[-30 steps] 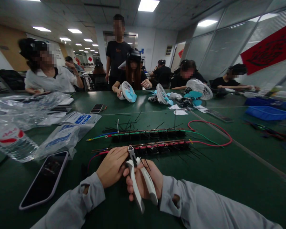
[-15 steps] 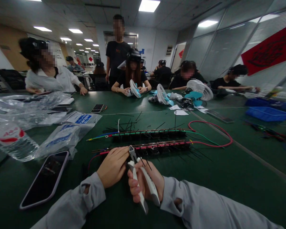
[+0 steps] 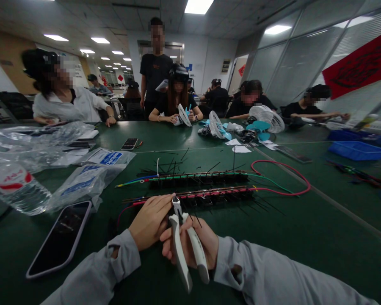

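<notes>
My left hand (image 3: 148,220) lies over the left part of the near wire bundle (image 3: 222,194), its fingers bent across it and the fingertips beside the plier jaws. A pair of diagonal cutters (image 3: 193,243) with white and grey handles is in my right hand (image 3: 205,239). The cutters' jaws point away from me and meet the near edge of the bundle; what is between them cannot be made out. Black cable tie tails stick out all along this bundle. Behind it lies a second bundle (image 3: 203,176) with a green wire and similar black tails.
A phone (image 3: 62,239) and a water bottle (image 3: 17,186) lie at left, near clear plastic bags (image 3: 89,180). A red cable (image 3: 307,180) loops at right. Fan parts (image 3: 257,127) and blue trays (image 3: 358,150) are farther off. Several people sit across the table.
The cutters have turned in my right hand, showing their handles more broadly, and my right fingers have shifted around them. My left hand has stayed put. A person opposite has turned a fan.
</notes>
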Motion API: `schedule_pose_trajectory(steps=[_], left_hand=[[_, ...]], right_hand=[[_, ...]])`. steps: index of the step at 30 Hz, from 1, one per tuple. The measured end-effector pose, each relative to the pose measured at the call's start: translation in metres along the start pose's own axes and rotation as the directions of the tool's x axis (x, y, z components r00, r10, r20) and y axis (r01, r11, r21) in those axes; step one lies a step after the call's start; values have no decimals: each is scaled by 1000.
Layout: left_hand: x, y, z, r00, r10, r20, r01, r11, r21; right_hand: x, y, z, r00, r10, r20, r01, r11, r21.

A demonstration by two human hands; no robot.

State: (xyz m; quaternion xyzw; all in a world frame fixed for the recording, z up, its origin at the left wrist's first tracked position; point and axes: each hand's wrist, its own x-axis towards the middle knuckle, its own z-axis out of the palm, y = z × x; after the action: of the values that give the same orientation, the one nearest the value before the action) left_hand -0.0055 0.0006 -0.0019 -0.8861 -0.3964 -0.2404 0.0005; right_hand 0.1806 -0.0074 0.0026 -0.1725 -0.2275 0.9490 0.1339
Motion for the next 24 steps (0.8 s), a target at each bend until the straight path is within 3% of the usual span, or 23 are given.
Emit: schedule_pose_trajectory(steps=[12, 18, 24], left_hand=[[-2, -4, 0, 1000, 12, 28, -12, 1000, 4], [-3, -6, 3, 1000, 16, 22, -16, 1000, 10], [-3, -3, -1, 999, 14, 37, -13, 1000, -2]], right_hand=[[0, 0, -5, 983, 105, 152, -101, 994, -35], [1, -2, -8, 982, 124, 146, -116, 991, -59], [0, -1, -6, 991, 68, 113, -67, 998, -20]])
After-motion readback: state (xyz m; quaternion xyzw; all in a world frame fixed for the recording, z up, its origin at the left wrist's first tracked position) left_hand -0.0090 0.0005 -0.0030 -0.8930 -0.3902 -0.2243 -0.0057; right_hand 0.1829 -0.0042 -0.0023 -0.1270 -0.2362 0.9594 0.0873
